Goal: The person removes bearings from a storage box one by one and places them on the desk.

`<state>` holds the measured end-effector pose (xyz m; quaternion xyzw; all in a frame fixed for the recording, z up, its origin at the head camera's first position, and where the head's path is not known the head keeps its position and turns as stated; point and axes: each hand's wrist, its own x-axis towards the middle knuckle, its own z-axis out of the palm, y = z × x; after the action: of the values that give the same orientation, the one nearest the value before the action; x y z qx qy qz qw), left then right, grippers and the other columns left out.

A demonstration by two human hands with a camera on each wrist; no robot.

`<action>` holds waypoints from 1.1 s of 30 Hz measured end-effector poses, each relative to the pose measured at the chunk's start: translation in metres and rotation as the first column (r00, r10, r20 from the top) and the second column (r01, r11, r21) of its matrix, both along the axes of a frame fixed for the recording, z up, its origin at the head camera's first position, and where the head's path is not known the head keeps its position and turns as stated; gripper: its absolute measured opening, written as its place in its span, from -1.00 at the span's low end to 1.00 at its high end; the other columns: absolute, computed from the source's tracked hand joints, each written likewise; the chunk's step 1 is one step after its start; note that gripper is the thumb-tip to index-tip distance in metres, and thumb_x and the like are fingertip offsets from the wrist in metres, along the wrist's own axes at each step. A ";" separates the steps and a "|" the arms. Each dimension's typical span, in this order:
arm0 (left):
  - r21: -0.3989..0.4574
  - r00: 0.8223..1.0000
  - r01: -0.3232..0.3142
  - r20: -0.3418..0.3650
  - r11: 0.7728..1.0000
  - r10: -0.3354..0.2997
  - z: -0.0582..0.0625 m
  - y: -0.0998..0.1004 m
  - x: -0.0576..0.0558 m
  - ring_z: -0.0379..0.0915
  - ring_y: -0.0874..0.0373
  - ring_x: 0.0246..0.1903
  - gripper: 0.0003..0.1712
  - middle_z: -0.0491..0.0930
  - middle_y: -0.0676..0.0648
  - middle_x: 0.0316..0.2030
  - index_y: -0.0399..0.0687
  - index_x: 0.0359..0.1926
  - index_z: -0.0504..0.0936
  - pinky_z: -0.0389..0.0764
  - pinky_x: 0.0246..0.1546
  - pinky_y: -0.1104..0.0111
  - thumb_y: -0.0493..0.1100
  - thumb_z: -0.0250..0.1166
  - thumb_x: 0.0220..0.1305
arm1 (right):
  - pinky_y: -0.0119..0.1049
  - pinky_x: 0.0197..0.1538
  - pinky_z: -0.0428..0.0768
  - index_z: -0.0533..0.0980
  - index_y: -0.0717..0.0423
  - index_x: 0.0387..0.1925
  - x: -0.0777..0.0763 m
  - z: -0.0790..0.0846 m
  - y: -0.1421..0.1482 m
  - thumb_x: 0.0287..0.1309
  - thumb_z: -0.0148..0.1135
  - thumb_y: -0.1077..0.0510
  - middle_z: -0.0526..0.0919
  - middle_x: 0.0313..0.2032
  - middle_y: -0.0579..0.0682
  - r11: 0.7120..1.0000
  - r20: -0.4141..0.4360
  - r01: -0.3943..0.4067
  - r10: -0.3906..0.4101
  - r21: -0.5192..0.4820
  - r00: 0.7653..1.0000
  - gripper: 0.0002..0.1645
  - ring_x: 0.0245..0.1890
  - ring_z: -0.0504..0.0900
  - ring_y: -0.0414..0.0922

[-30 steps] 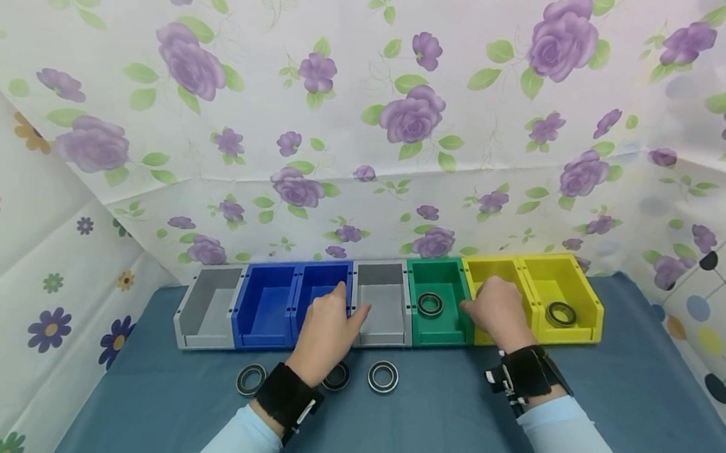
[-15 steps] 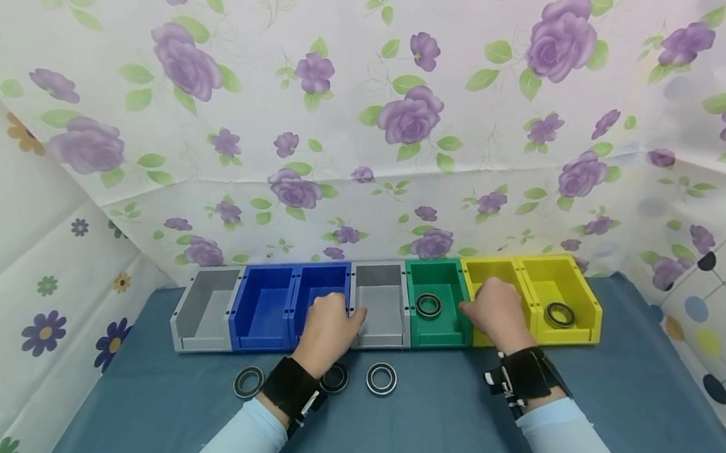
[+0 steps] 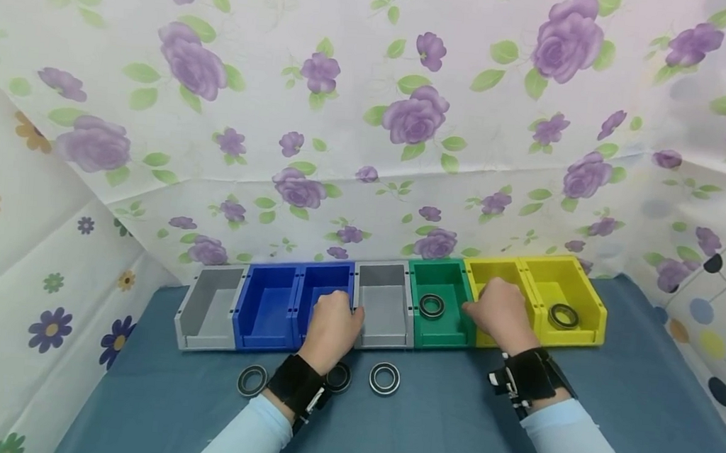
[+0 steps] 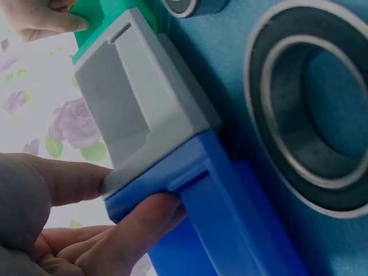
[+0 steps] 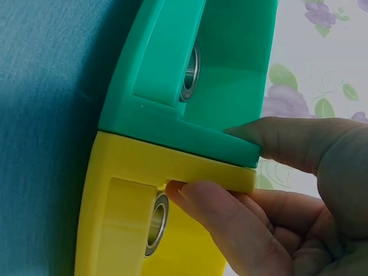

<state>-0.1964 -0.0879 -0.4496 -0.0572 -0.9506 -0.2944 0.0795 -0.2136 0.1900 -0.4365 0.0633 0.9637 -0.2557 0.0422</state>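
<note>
My left hand pinches the adjoining side walls of a blue bin and the middle grey bin. In the left wrist view its thumb is on the grey side and its fingers reach into the blue bin. Further right, my right hand grips where the green bin meets a yellow bin, thumb over the green wall, fingers inside the yellow one. A ball bearing lies in the green bin. Another bearing shows in the gripped yellow bin, hidden by the hand in the head view.
Three bearings lie on the blue cloth before the row: a left one, one partly behind the left wrist, and a right one. The end yellow bin holds a bearing. A flowered sheet hangs behind.
My left hand has drawn slightly down, and its raised forefinger has curled over the bin walls. The right hand keeps its hold, and the bins and bearings stay put.
</note>
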 end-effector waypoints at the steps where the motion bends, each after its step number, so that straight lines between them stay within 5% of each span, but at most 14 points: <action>1: 0.006 1.000 0.003 -0.001 1.000 -0.003 -0.001 0.001 0.000 0.22 0.27 -0.85 -0.57 0.19 0.08 -0.81 -0.03 -0.75 0.31 0.24 -0.88 0.41 -0.15 0.19 0.22 | -0.37 -0.70 0.23 0.28 0.06 -0.83 0.000 0.000 0.001 0.02 0.30 -0.01 0.12 -0.82 -0.14 1.000 0.001 0.000 0.000 0.004 1.000 -0.49 -0.82 0.20 -0.19; 21: -0.016 0.999 -0.003 0.045 1.000 0.004 0.006 0.001 -0.008 0.27 0.27 -0.83 -0.55 0.22 0.06 -0.85 -0.06 -0.81 0.34 0.31 -0.83 0.41 -0.18 0.26 0.16 | -0.32 -0.65 0.33 0.39 0.13 -0.69 0.003 0.005 -0.006 0.07 0.26 0.05 0.27 -0.74 -0.05 0.997 -0.038 -0.059 0.061 0.042 0.997 -0.63 -0.73 0.38 -0.10; 25: -0.022 0.999 0.000 0.053 1.000 0.002 0.006 0.001 -0.009 0.28 0.27 -0.82 -0.57 0.26 0.06 -0.85 -0.05 -0.81 0.37 0.32 -0.83 0.42 -0.19 0.27 0.15 | -0.30 -0.66 0.32 0.40 0.12 -0.67 0.007 0.008 -0.015 0.04 0.30 0.02 0.30 -0.73 -0.02 0.993 -0.118 -0.068 0.079 0.093 0.990 -0.63 -0.73 0.36 -0.09; 28: -0.023 0.999 -0.006 0.052 1.000 0.007 0.007 0.001 -0.009 0.29 0.27 -0.82 -0.57 0.26 0.05 -0.85 -0.05 -0.81 0.38 0.33 -0.83 0.42 -0.20 0.28 0.14 | -0.26 -0.60 0.40 0.54 0.24 -0.39 0.007 0.011 -0.029 -0.01 0.33 0.08 0.54 -0.49 0.12 0.991 -0.225 -0.112 0.127 0.077 0.966 -0.72 -0.61 0.43 -0.06; 33: -0.021 0.998 -0.014 0.056 1.000 0.016 0.007 0.000 -0.009 0.29 0.28 -0.82 -0.56 0.26 0.06 -0.85 -0.06 -0.82 0.37 0.32 -0.82 0.42 -0.19 0.29 0.14 | -0.11 -0.10 0.51 0.41 0.28 0.14 0.002 0.010 -0.052 -0.05 0.33 0.23 0.45 0.08 0.22 0.965 -0.253 -0.259 0.261 0.044 0.932 -0.35 0.02 0.44 0.07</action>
<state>-0.2052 -0.0878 -0.4428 -0.0426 -0.9558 -0.2857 0.0543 -0.2114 0.1379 -0.4267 -0.0982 0.9621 -0.2494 -0.0497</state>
